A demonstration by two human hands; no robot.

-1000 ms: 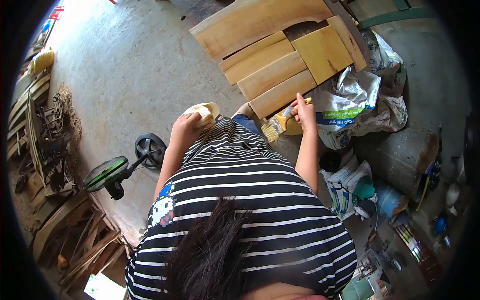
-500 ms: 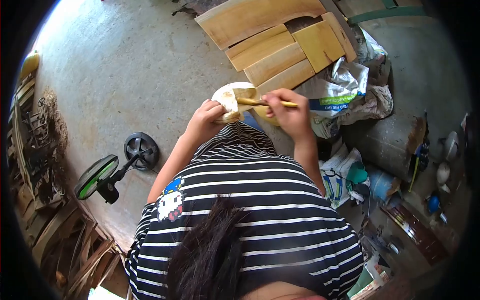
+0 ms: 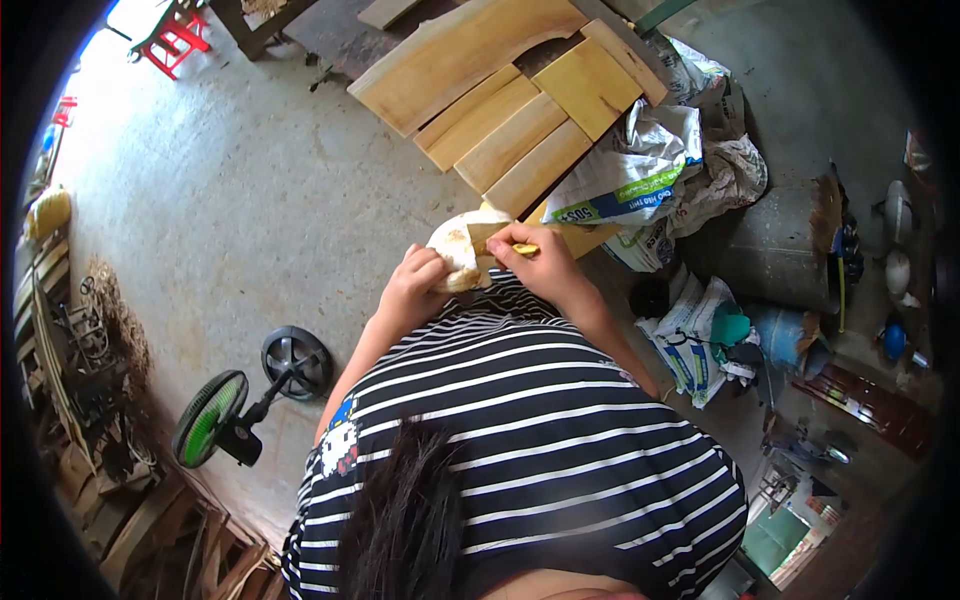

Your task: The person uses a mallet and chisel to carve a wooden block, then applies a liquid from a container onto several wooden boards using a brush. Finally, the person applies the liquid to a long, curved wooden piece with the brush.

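Observation:
My left hand [image 3: 412, 283] is closed round the near-left side of a pale, rounded, hollow piece [image 3: 455, 242], whitish outside and yellow-brown within. My right hand [image 3: 545, 265] grips a slim tool with a yellow handle [image 3: 526, 249]. Its working end points into the hollow and is mostly hidden by the fingers and the piece's wall, so I cannot tell its kind. Both hands are close together in front of my striped shirt.
Flat wooden boards [image 3: 500, 110] lie ahead. To their right are crumpled white sacks [image 3: 640, 165] and a grey drum [image 3: 770, 245]. A green-and-black fan [image 3: 215, 420] stands at left, near wood scraps [image 3: 120, 500]. Red stools [image 3: 175, 45] are far off.
My right hand has moved left, closer to the hollow piece, with more of the tool hidden. The view has shifted, bringing the red stools into sight.

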